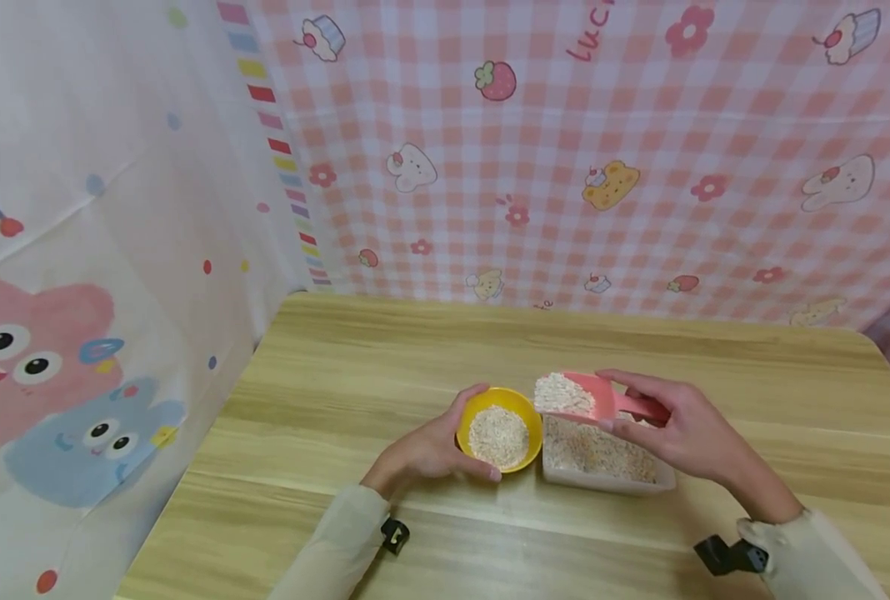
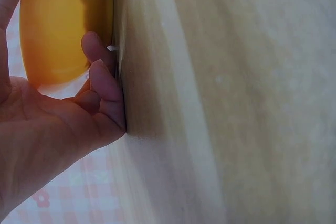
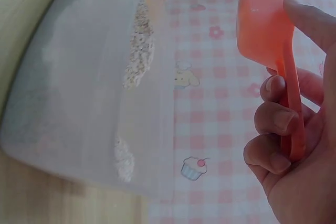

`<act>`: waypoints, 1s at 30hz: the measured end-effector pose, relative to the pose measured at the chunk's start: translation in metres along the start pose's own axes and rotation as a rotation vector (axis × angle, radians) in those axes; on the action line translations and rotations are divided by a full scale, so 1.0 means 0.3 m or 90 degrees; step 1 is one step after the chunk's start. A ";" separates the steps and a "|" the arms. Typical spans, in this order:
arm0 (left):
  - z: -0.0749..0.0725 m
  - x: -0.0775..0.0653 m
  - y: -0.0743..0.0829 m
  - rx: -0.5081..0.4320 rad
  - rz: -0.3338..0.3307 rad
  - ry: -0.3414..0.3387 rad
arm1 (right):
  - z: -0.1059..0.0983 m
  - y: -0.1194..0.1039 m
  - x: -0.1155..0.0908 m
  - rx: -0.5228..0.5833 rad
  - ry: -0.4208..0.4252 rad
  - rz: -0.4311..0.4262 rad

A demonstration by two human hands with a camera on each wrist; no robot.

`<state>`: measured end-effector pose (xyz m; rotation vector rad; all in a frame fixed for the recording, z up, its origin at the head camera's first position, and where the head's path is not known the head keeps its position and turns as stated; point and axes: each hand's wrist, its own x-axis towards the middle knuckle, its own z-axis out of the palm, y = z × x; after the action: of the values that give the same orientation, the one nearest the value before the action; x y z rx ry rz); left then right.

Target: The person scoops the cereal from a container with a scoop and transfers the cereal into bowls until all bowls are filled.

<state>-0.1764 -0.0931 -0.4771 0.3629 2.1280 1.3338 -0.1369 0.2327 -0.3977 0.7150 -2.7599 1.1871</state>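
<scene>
A yellow bowl (image 1: 537,450) with pale oat-like flakes (image 1: 499,436) in it stands on the table. My left hand (image 1: 437,446) holds it from the left, thumb at the near side and fingers round the far side. In the left wrist view, curled fingers (image 2: 107,85) sit low by the bowl's base. My right hand (image 1: 681,425) grips the handle of a pink scoop (image 1: 604,398), heaped with flakes. The scoop is raised over the back edge of a translucent white tub (image 1: 602,482), its tip near the bowl's right rim. More flakes lie in the tub.
The wood-grain table (image 1: 325,375) runs back to a pink checked cloth (image 1: 445,208) hanging behind it. A white cartoon-print cloth (image 1: 152,275) hangs along the left side. Bowl and tub stand close side by side.
</scene>
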 end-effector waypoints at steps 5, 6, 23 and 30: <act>0.002 0.001 -0.001 0.004 0.005 0.000 | 0.003 -0.022 0.026 -0.005 -0.009 -0.006; 0.003 0.001 -0.001 0.007 0.005 0.001 | 0.004 -0.026 0.032 -0.006 -0.011 -0.008; 0.001 0.000 -0.002 0.033 0.025 0.002 | 0.031 -0.062 0.104 -0.003 -0.059 -0.049; -0.001 -0.002 -0.005 0.035 0.035 0.006 | 0.036 -0.085 0.124 -0.056 -0.058 -0.074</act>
<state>-0.1760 -0.0943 -0.4782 0.4416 2.1804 1.3126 -0.1576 0.1952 -0.3796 0.9282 -2.7784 1.0293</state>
